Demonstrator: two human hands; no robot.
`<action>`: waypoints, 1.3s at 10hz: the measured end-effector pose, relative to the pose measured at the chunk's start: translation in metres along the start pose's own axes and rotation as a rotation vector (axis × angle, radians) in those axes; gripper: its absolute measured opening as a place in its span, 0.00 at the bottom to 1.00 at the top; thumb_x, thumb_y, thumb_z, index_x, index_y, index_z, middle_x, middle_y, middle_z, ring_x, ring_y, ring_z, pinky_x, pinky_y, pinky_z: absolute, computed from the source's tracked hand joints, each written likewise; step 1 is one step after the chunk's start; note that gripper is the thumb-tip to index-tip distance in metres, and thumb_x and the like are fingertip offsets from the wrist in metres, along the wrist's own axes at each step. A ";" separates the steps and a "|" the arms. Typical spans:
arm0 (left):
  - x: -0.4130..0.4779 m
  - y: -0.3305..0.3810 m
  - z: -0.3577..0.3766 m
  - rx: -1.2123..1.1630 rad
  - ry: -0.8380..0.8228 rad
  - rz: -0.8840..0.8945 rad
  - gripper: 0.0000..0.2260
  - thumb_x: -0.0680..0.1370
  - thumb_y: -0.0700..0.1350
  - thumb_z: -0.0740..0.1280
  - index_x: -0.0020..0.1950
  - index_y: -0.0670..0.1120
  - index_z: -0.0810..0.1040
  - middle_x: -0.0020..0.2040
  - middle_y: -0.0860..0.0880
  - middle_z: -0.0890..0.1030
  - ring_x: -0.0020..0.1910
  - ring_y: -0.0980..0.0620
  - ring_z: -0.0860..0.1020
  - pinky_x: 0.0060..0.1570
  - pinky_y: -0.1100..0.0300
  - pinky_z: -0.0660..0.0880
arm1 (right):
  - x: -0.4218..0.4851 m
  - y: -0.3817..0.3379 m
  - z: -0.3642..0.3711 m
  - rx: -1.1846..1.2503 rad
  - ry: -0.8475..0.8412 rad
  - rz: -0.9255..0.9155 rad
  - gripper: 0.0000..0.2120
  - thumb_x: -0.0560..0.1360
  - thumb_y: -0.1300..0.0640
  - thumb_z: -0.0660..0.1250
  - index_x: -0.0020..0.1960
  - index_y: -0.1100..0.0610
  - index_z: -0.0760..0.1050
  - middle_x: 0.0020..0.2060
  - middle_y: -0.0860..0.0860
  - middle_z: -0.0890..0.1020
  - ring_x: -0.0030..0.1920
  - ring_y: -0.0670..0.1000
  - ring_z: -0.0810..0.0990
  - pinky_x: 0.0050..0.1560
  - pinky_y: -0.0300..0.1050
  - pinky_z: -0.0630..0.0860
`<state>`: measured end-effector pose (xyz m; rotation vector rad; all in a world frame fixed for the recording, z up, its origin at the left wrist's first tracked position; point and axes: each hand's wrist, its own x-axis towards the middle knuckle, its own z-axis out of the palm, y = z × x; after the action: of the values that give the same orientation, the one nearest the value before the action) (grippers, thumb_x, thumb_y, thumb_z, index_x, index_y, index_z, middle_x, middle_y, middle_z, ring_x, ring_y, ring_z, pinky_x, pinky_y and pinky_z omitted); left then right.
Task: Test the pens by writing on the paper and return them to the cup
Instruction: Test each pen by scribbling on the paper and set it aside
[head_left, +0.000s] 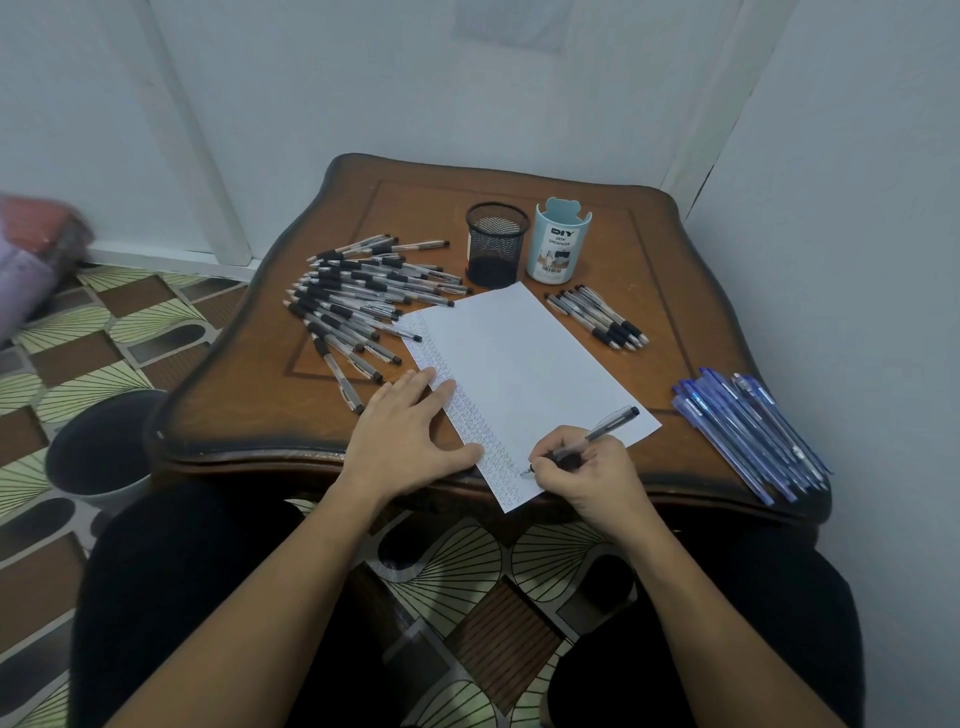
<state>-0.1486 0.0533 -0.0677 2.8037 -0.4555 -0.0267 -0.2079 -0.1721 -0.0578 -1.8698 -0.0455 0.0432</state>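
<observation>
A white sheet of paper lies slanted on the wooden table, with small pen marks down its left margin. My right hand grips a clear black-capped pen, its tip touching the paper near the sheet's bottom edge. My left hand lies flat, fingers spread, pressing the paper's left edge. A black mesh cup and a light blue organizer cup stand behind the paper. A large heap of black-grip pens lies to the left.
Several black-grip pens lie right of the paper. A bundle of blue pens sits at the table's right edge. A dark bin stands on the patterned floor at the left. White walls close in behind and at the right.
</observation>
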 end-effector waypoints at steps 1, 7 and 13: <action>0.000 0.000 0.000 0.002 0.007 0.003 0.47 0.64 0.77 0.47 0.77 0.55 0.60 0.79 0.50 0.57 0.78 0.49 0.52 0.76 0.50 0.48 | 0.000 0.001 0.000 -0.015 -0.008 -0.001 0.02 0.66 0.57 0.69 0.37 0.54 0.81 0.30 0.49 0.79 0.33 0.46 0.74 0.35 0.41 0.67; -0.002 0.001 0.000 -0.006 0.019 0.003 0.47 0.64 0.77 0.48 0.77 0.54 0.60 0.79 0.50 0.57 0.78 0.50 0.52 0.75 0.51 0.48 | -0.002 -0.002 -0.001 -0.063 -0.008 0.001 0.08 0.70 0.66 0.70 0.35 0.55 0.80 0.29 0.47 0.77 0.32 0.45 0.72 0.32 0.39 0.66; -0.001 0.000 0.001 -0.012 0.012 0.012 0.47 0.64 0.77 0.47 0.78 0.54 0.59 0.79 0.51 0.56 0.78 0.50 0.51 0.76 0.50 0.47 | 0.002 -0.003 -0.002 -0.012 0.056 -0.011 0.07 0.73 0.63 0.70 0.37 0.55 0.79 0.30 0.46 0.78 0.34 0.44 0.74 0.35 0.37 0.68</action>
<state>-0.1494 0.0536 -0.0686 2.7879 -0.4682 -0.0100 -0.2061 -0.1727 -0.0542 -1.8816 -0.0173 -0.0165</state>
